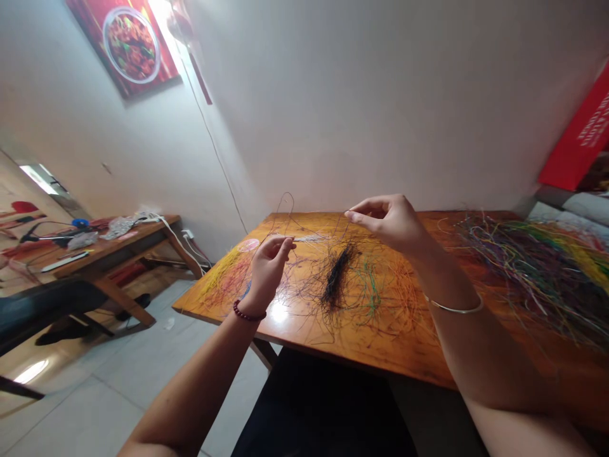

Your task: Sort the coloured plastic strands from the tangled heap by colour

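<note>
The left hand [267, 270] curls closed on a fine thread [284, 202]. The right hand [387, 223] brings thumb and forefinger together; whether they grip anything is too fine to tell. A black bundle [337, 276] lies mid-table [361, 358], loose strands [399, 298] around it, and a large coloured heap [533, 273] remains at 3 o'clock.

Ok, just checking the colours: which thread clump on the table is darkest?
The black clump in the middle: dense, unlike the loose green strands and orange strands.
</note>
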Demonstrator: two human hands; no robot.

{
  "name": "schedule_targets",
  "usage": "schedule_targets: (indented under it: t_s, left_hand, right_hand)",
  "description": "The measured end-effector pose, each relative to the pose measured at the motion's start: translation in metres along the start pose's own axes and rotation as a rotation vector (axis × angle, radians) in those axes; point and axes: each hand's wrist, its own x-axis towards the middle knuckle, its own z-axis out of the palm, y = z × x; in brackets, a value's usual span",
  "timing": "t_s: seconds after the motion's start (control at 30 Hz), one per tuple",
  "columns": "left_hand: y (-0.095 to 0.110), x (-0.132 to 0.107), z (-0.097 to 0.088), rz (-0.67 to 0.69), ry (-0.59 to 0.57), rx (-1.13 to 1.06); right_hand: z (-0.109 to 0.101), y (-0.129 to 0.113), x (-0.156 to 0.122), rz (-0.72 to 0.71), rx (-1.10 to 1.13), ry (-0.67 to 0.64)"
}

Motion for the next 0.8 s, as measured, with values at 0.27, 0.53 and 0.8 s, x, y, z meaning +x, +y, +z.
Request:
schedule_targets:
  t_s: [0.27, 0.53, 0.8]
  left_hand:
    - [-0.002, 0.004, -0.016, -0.005, 0.057, 0.05]
    - [-0.005, 0.005, -0.036, -0.027, 0.127, 0.06]
    - [-0.015, -0.005, -0.06, -0.05, 0.092, 0.209]
  right_hand:
    - [-0.002, -0.001, 0.0, 0.011, 0.004, -0.006]
    - [-0.005, -0.005, 0.001, 0.025, 0.019, 0.001]
    - [-0.03, -0.007, 0.001, 0.028, 0.07, 0.131]
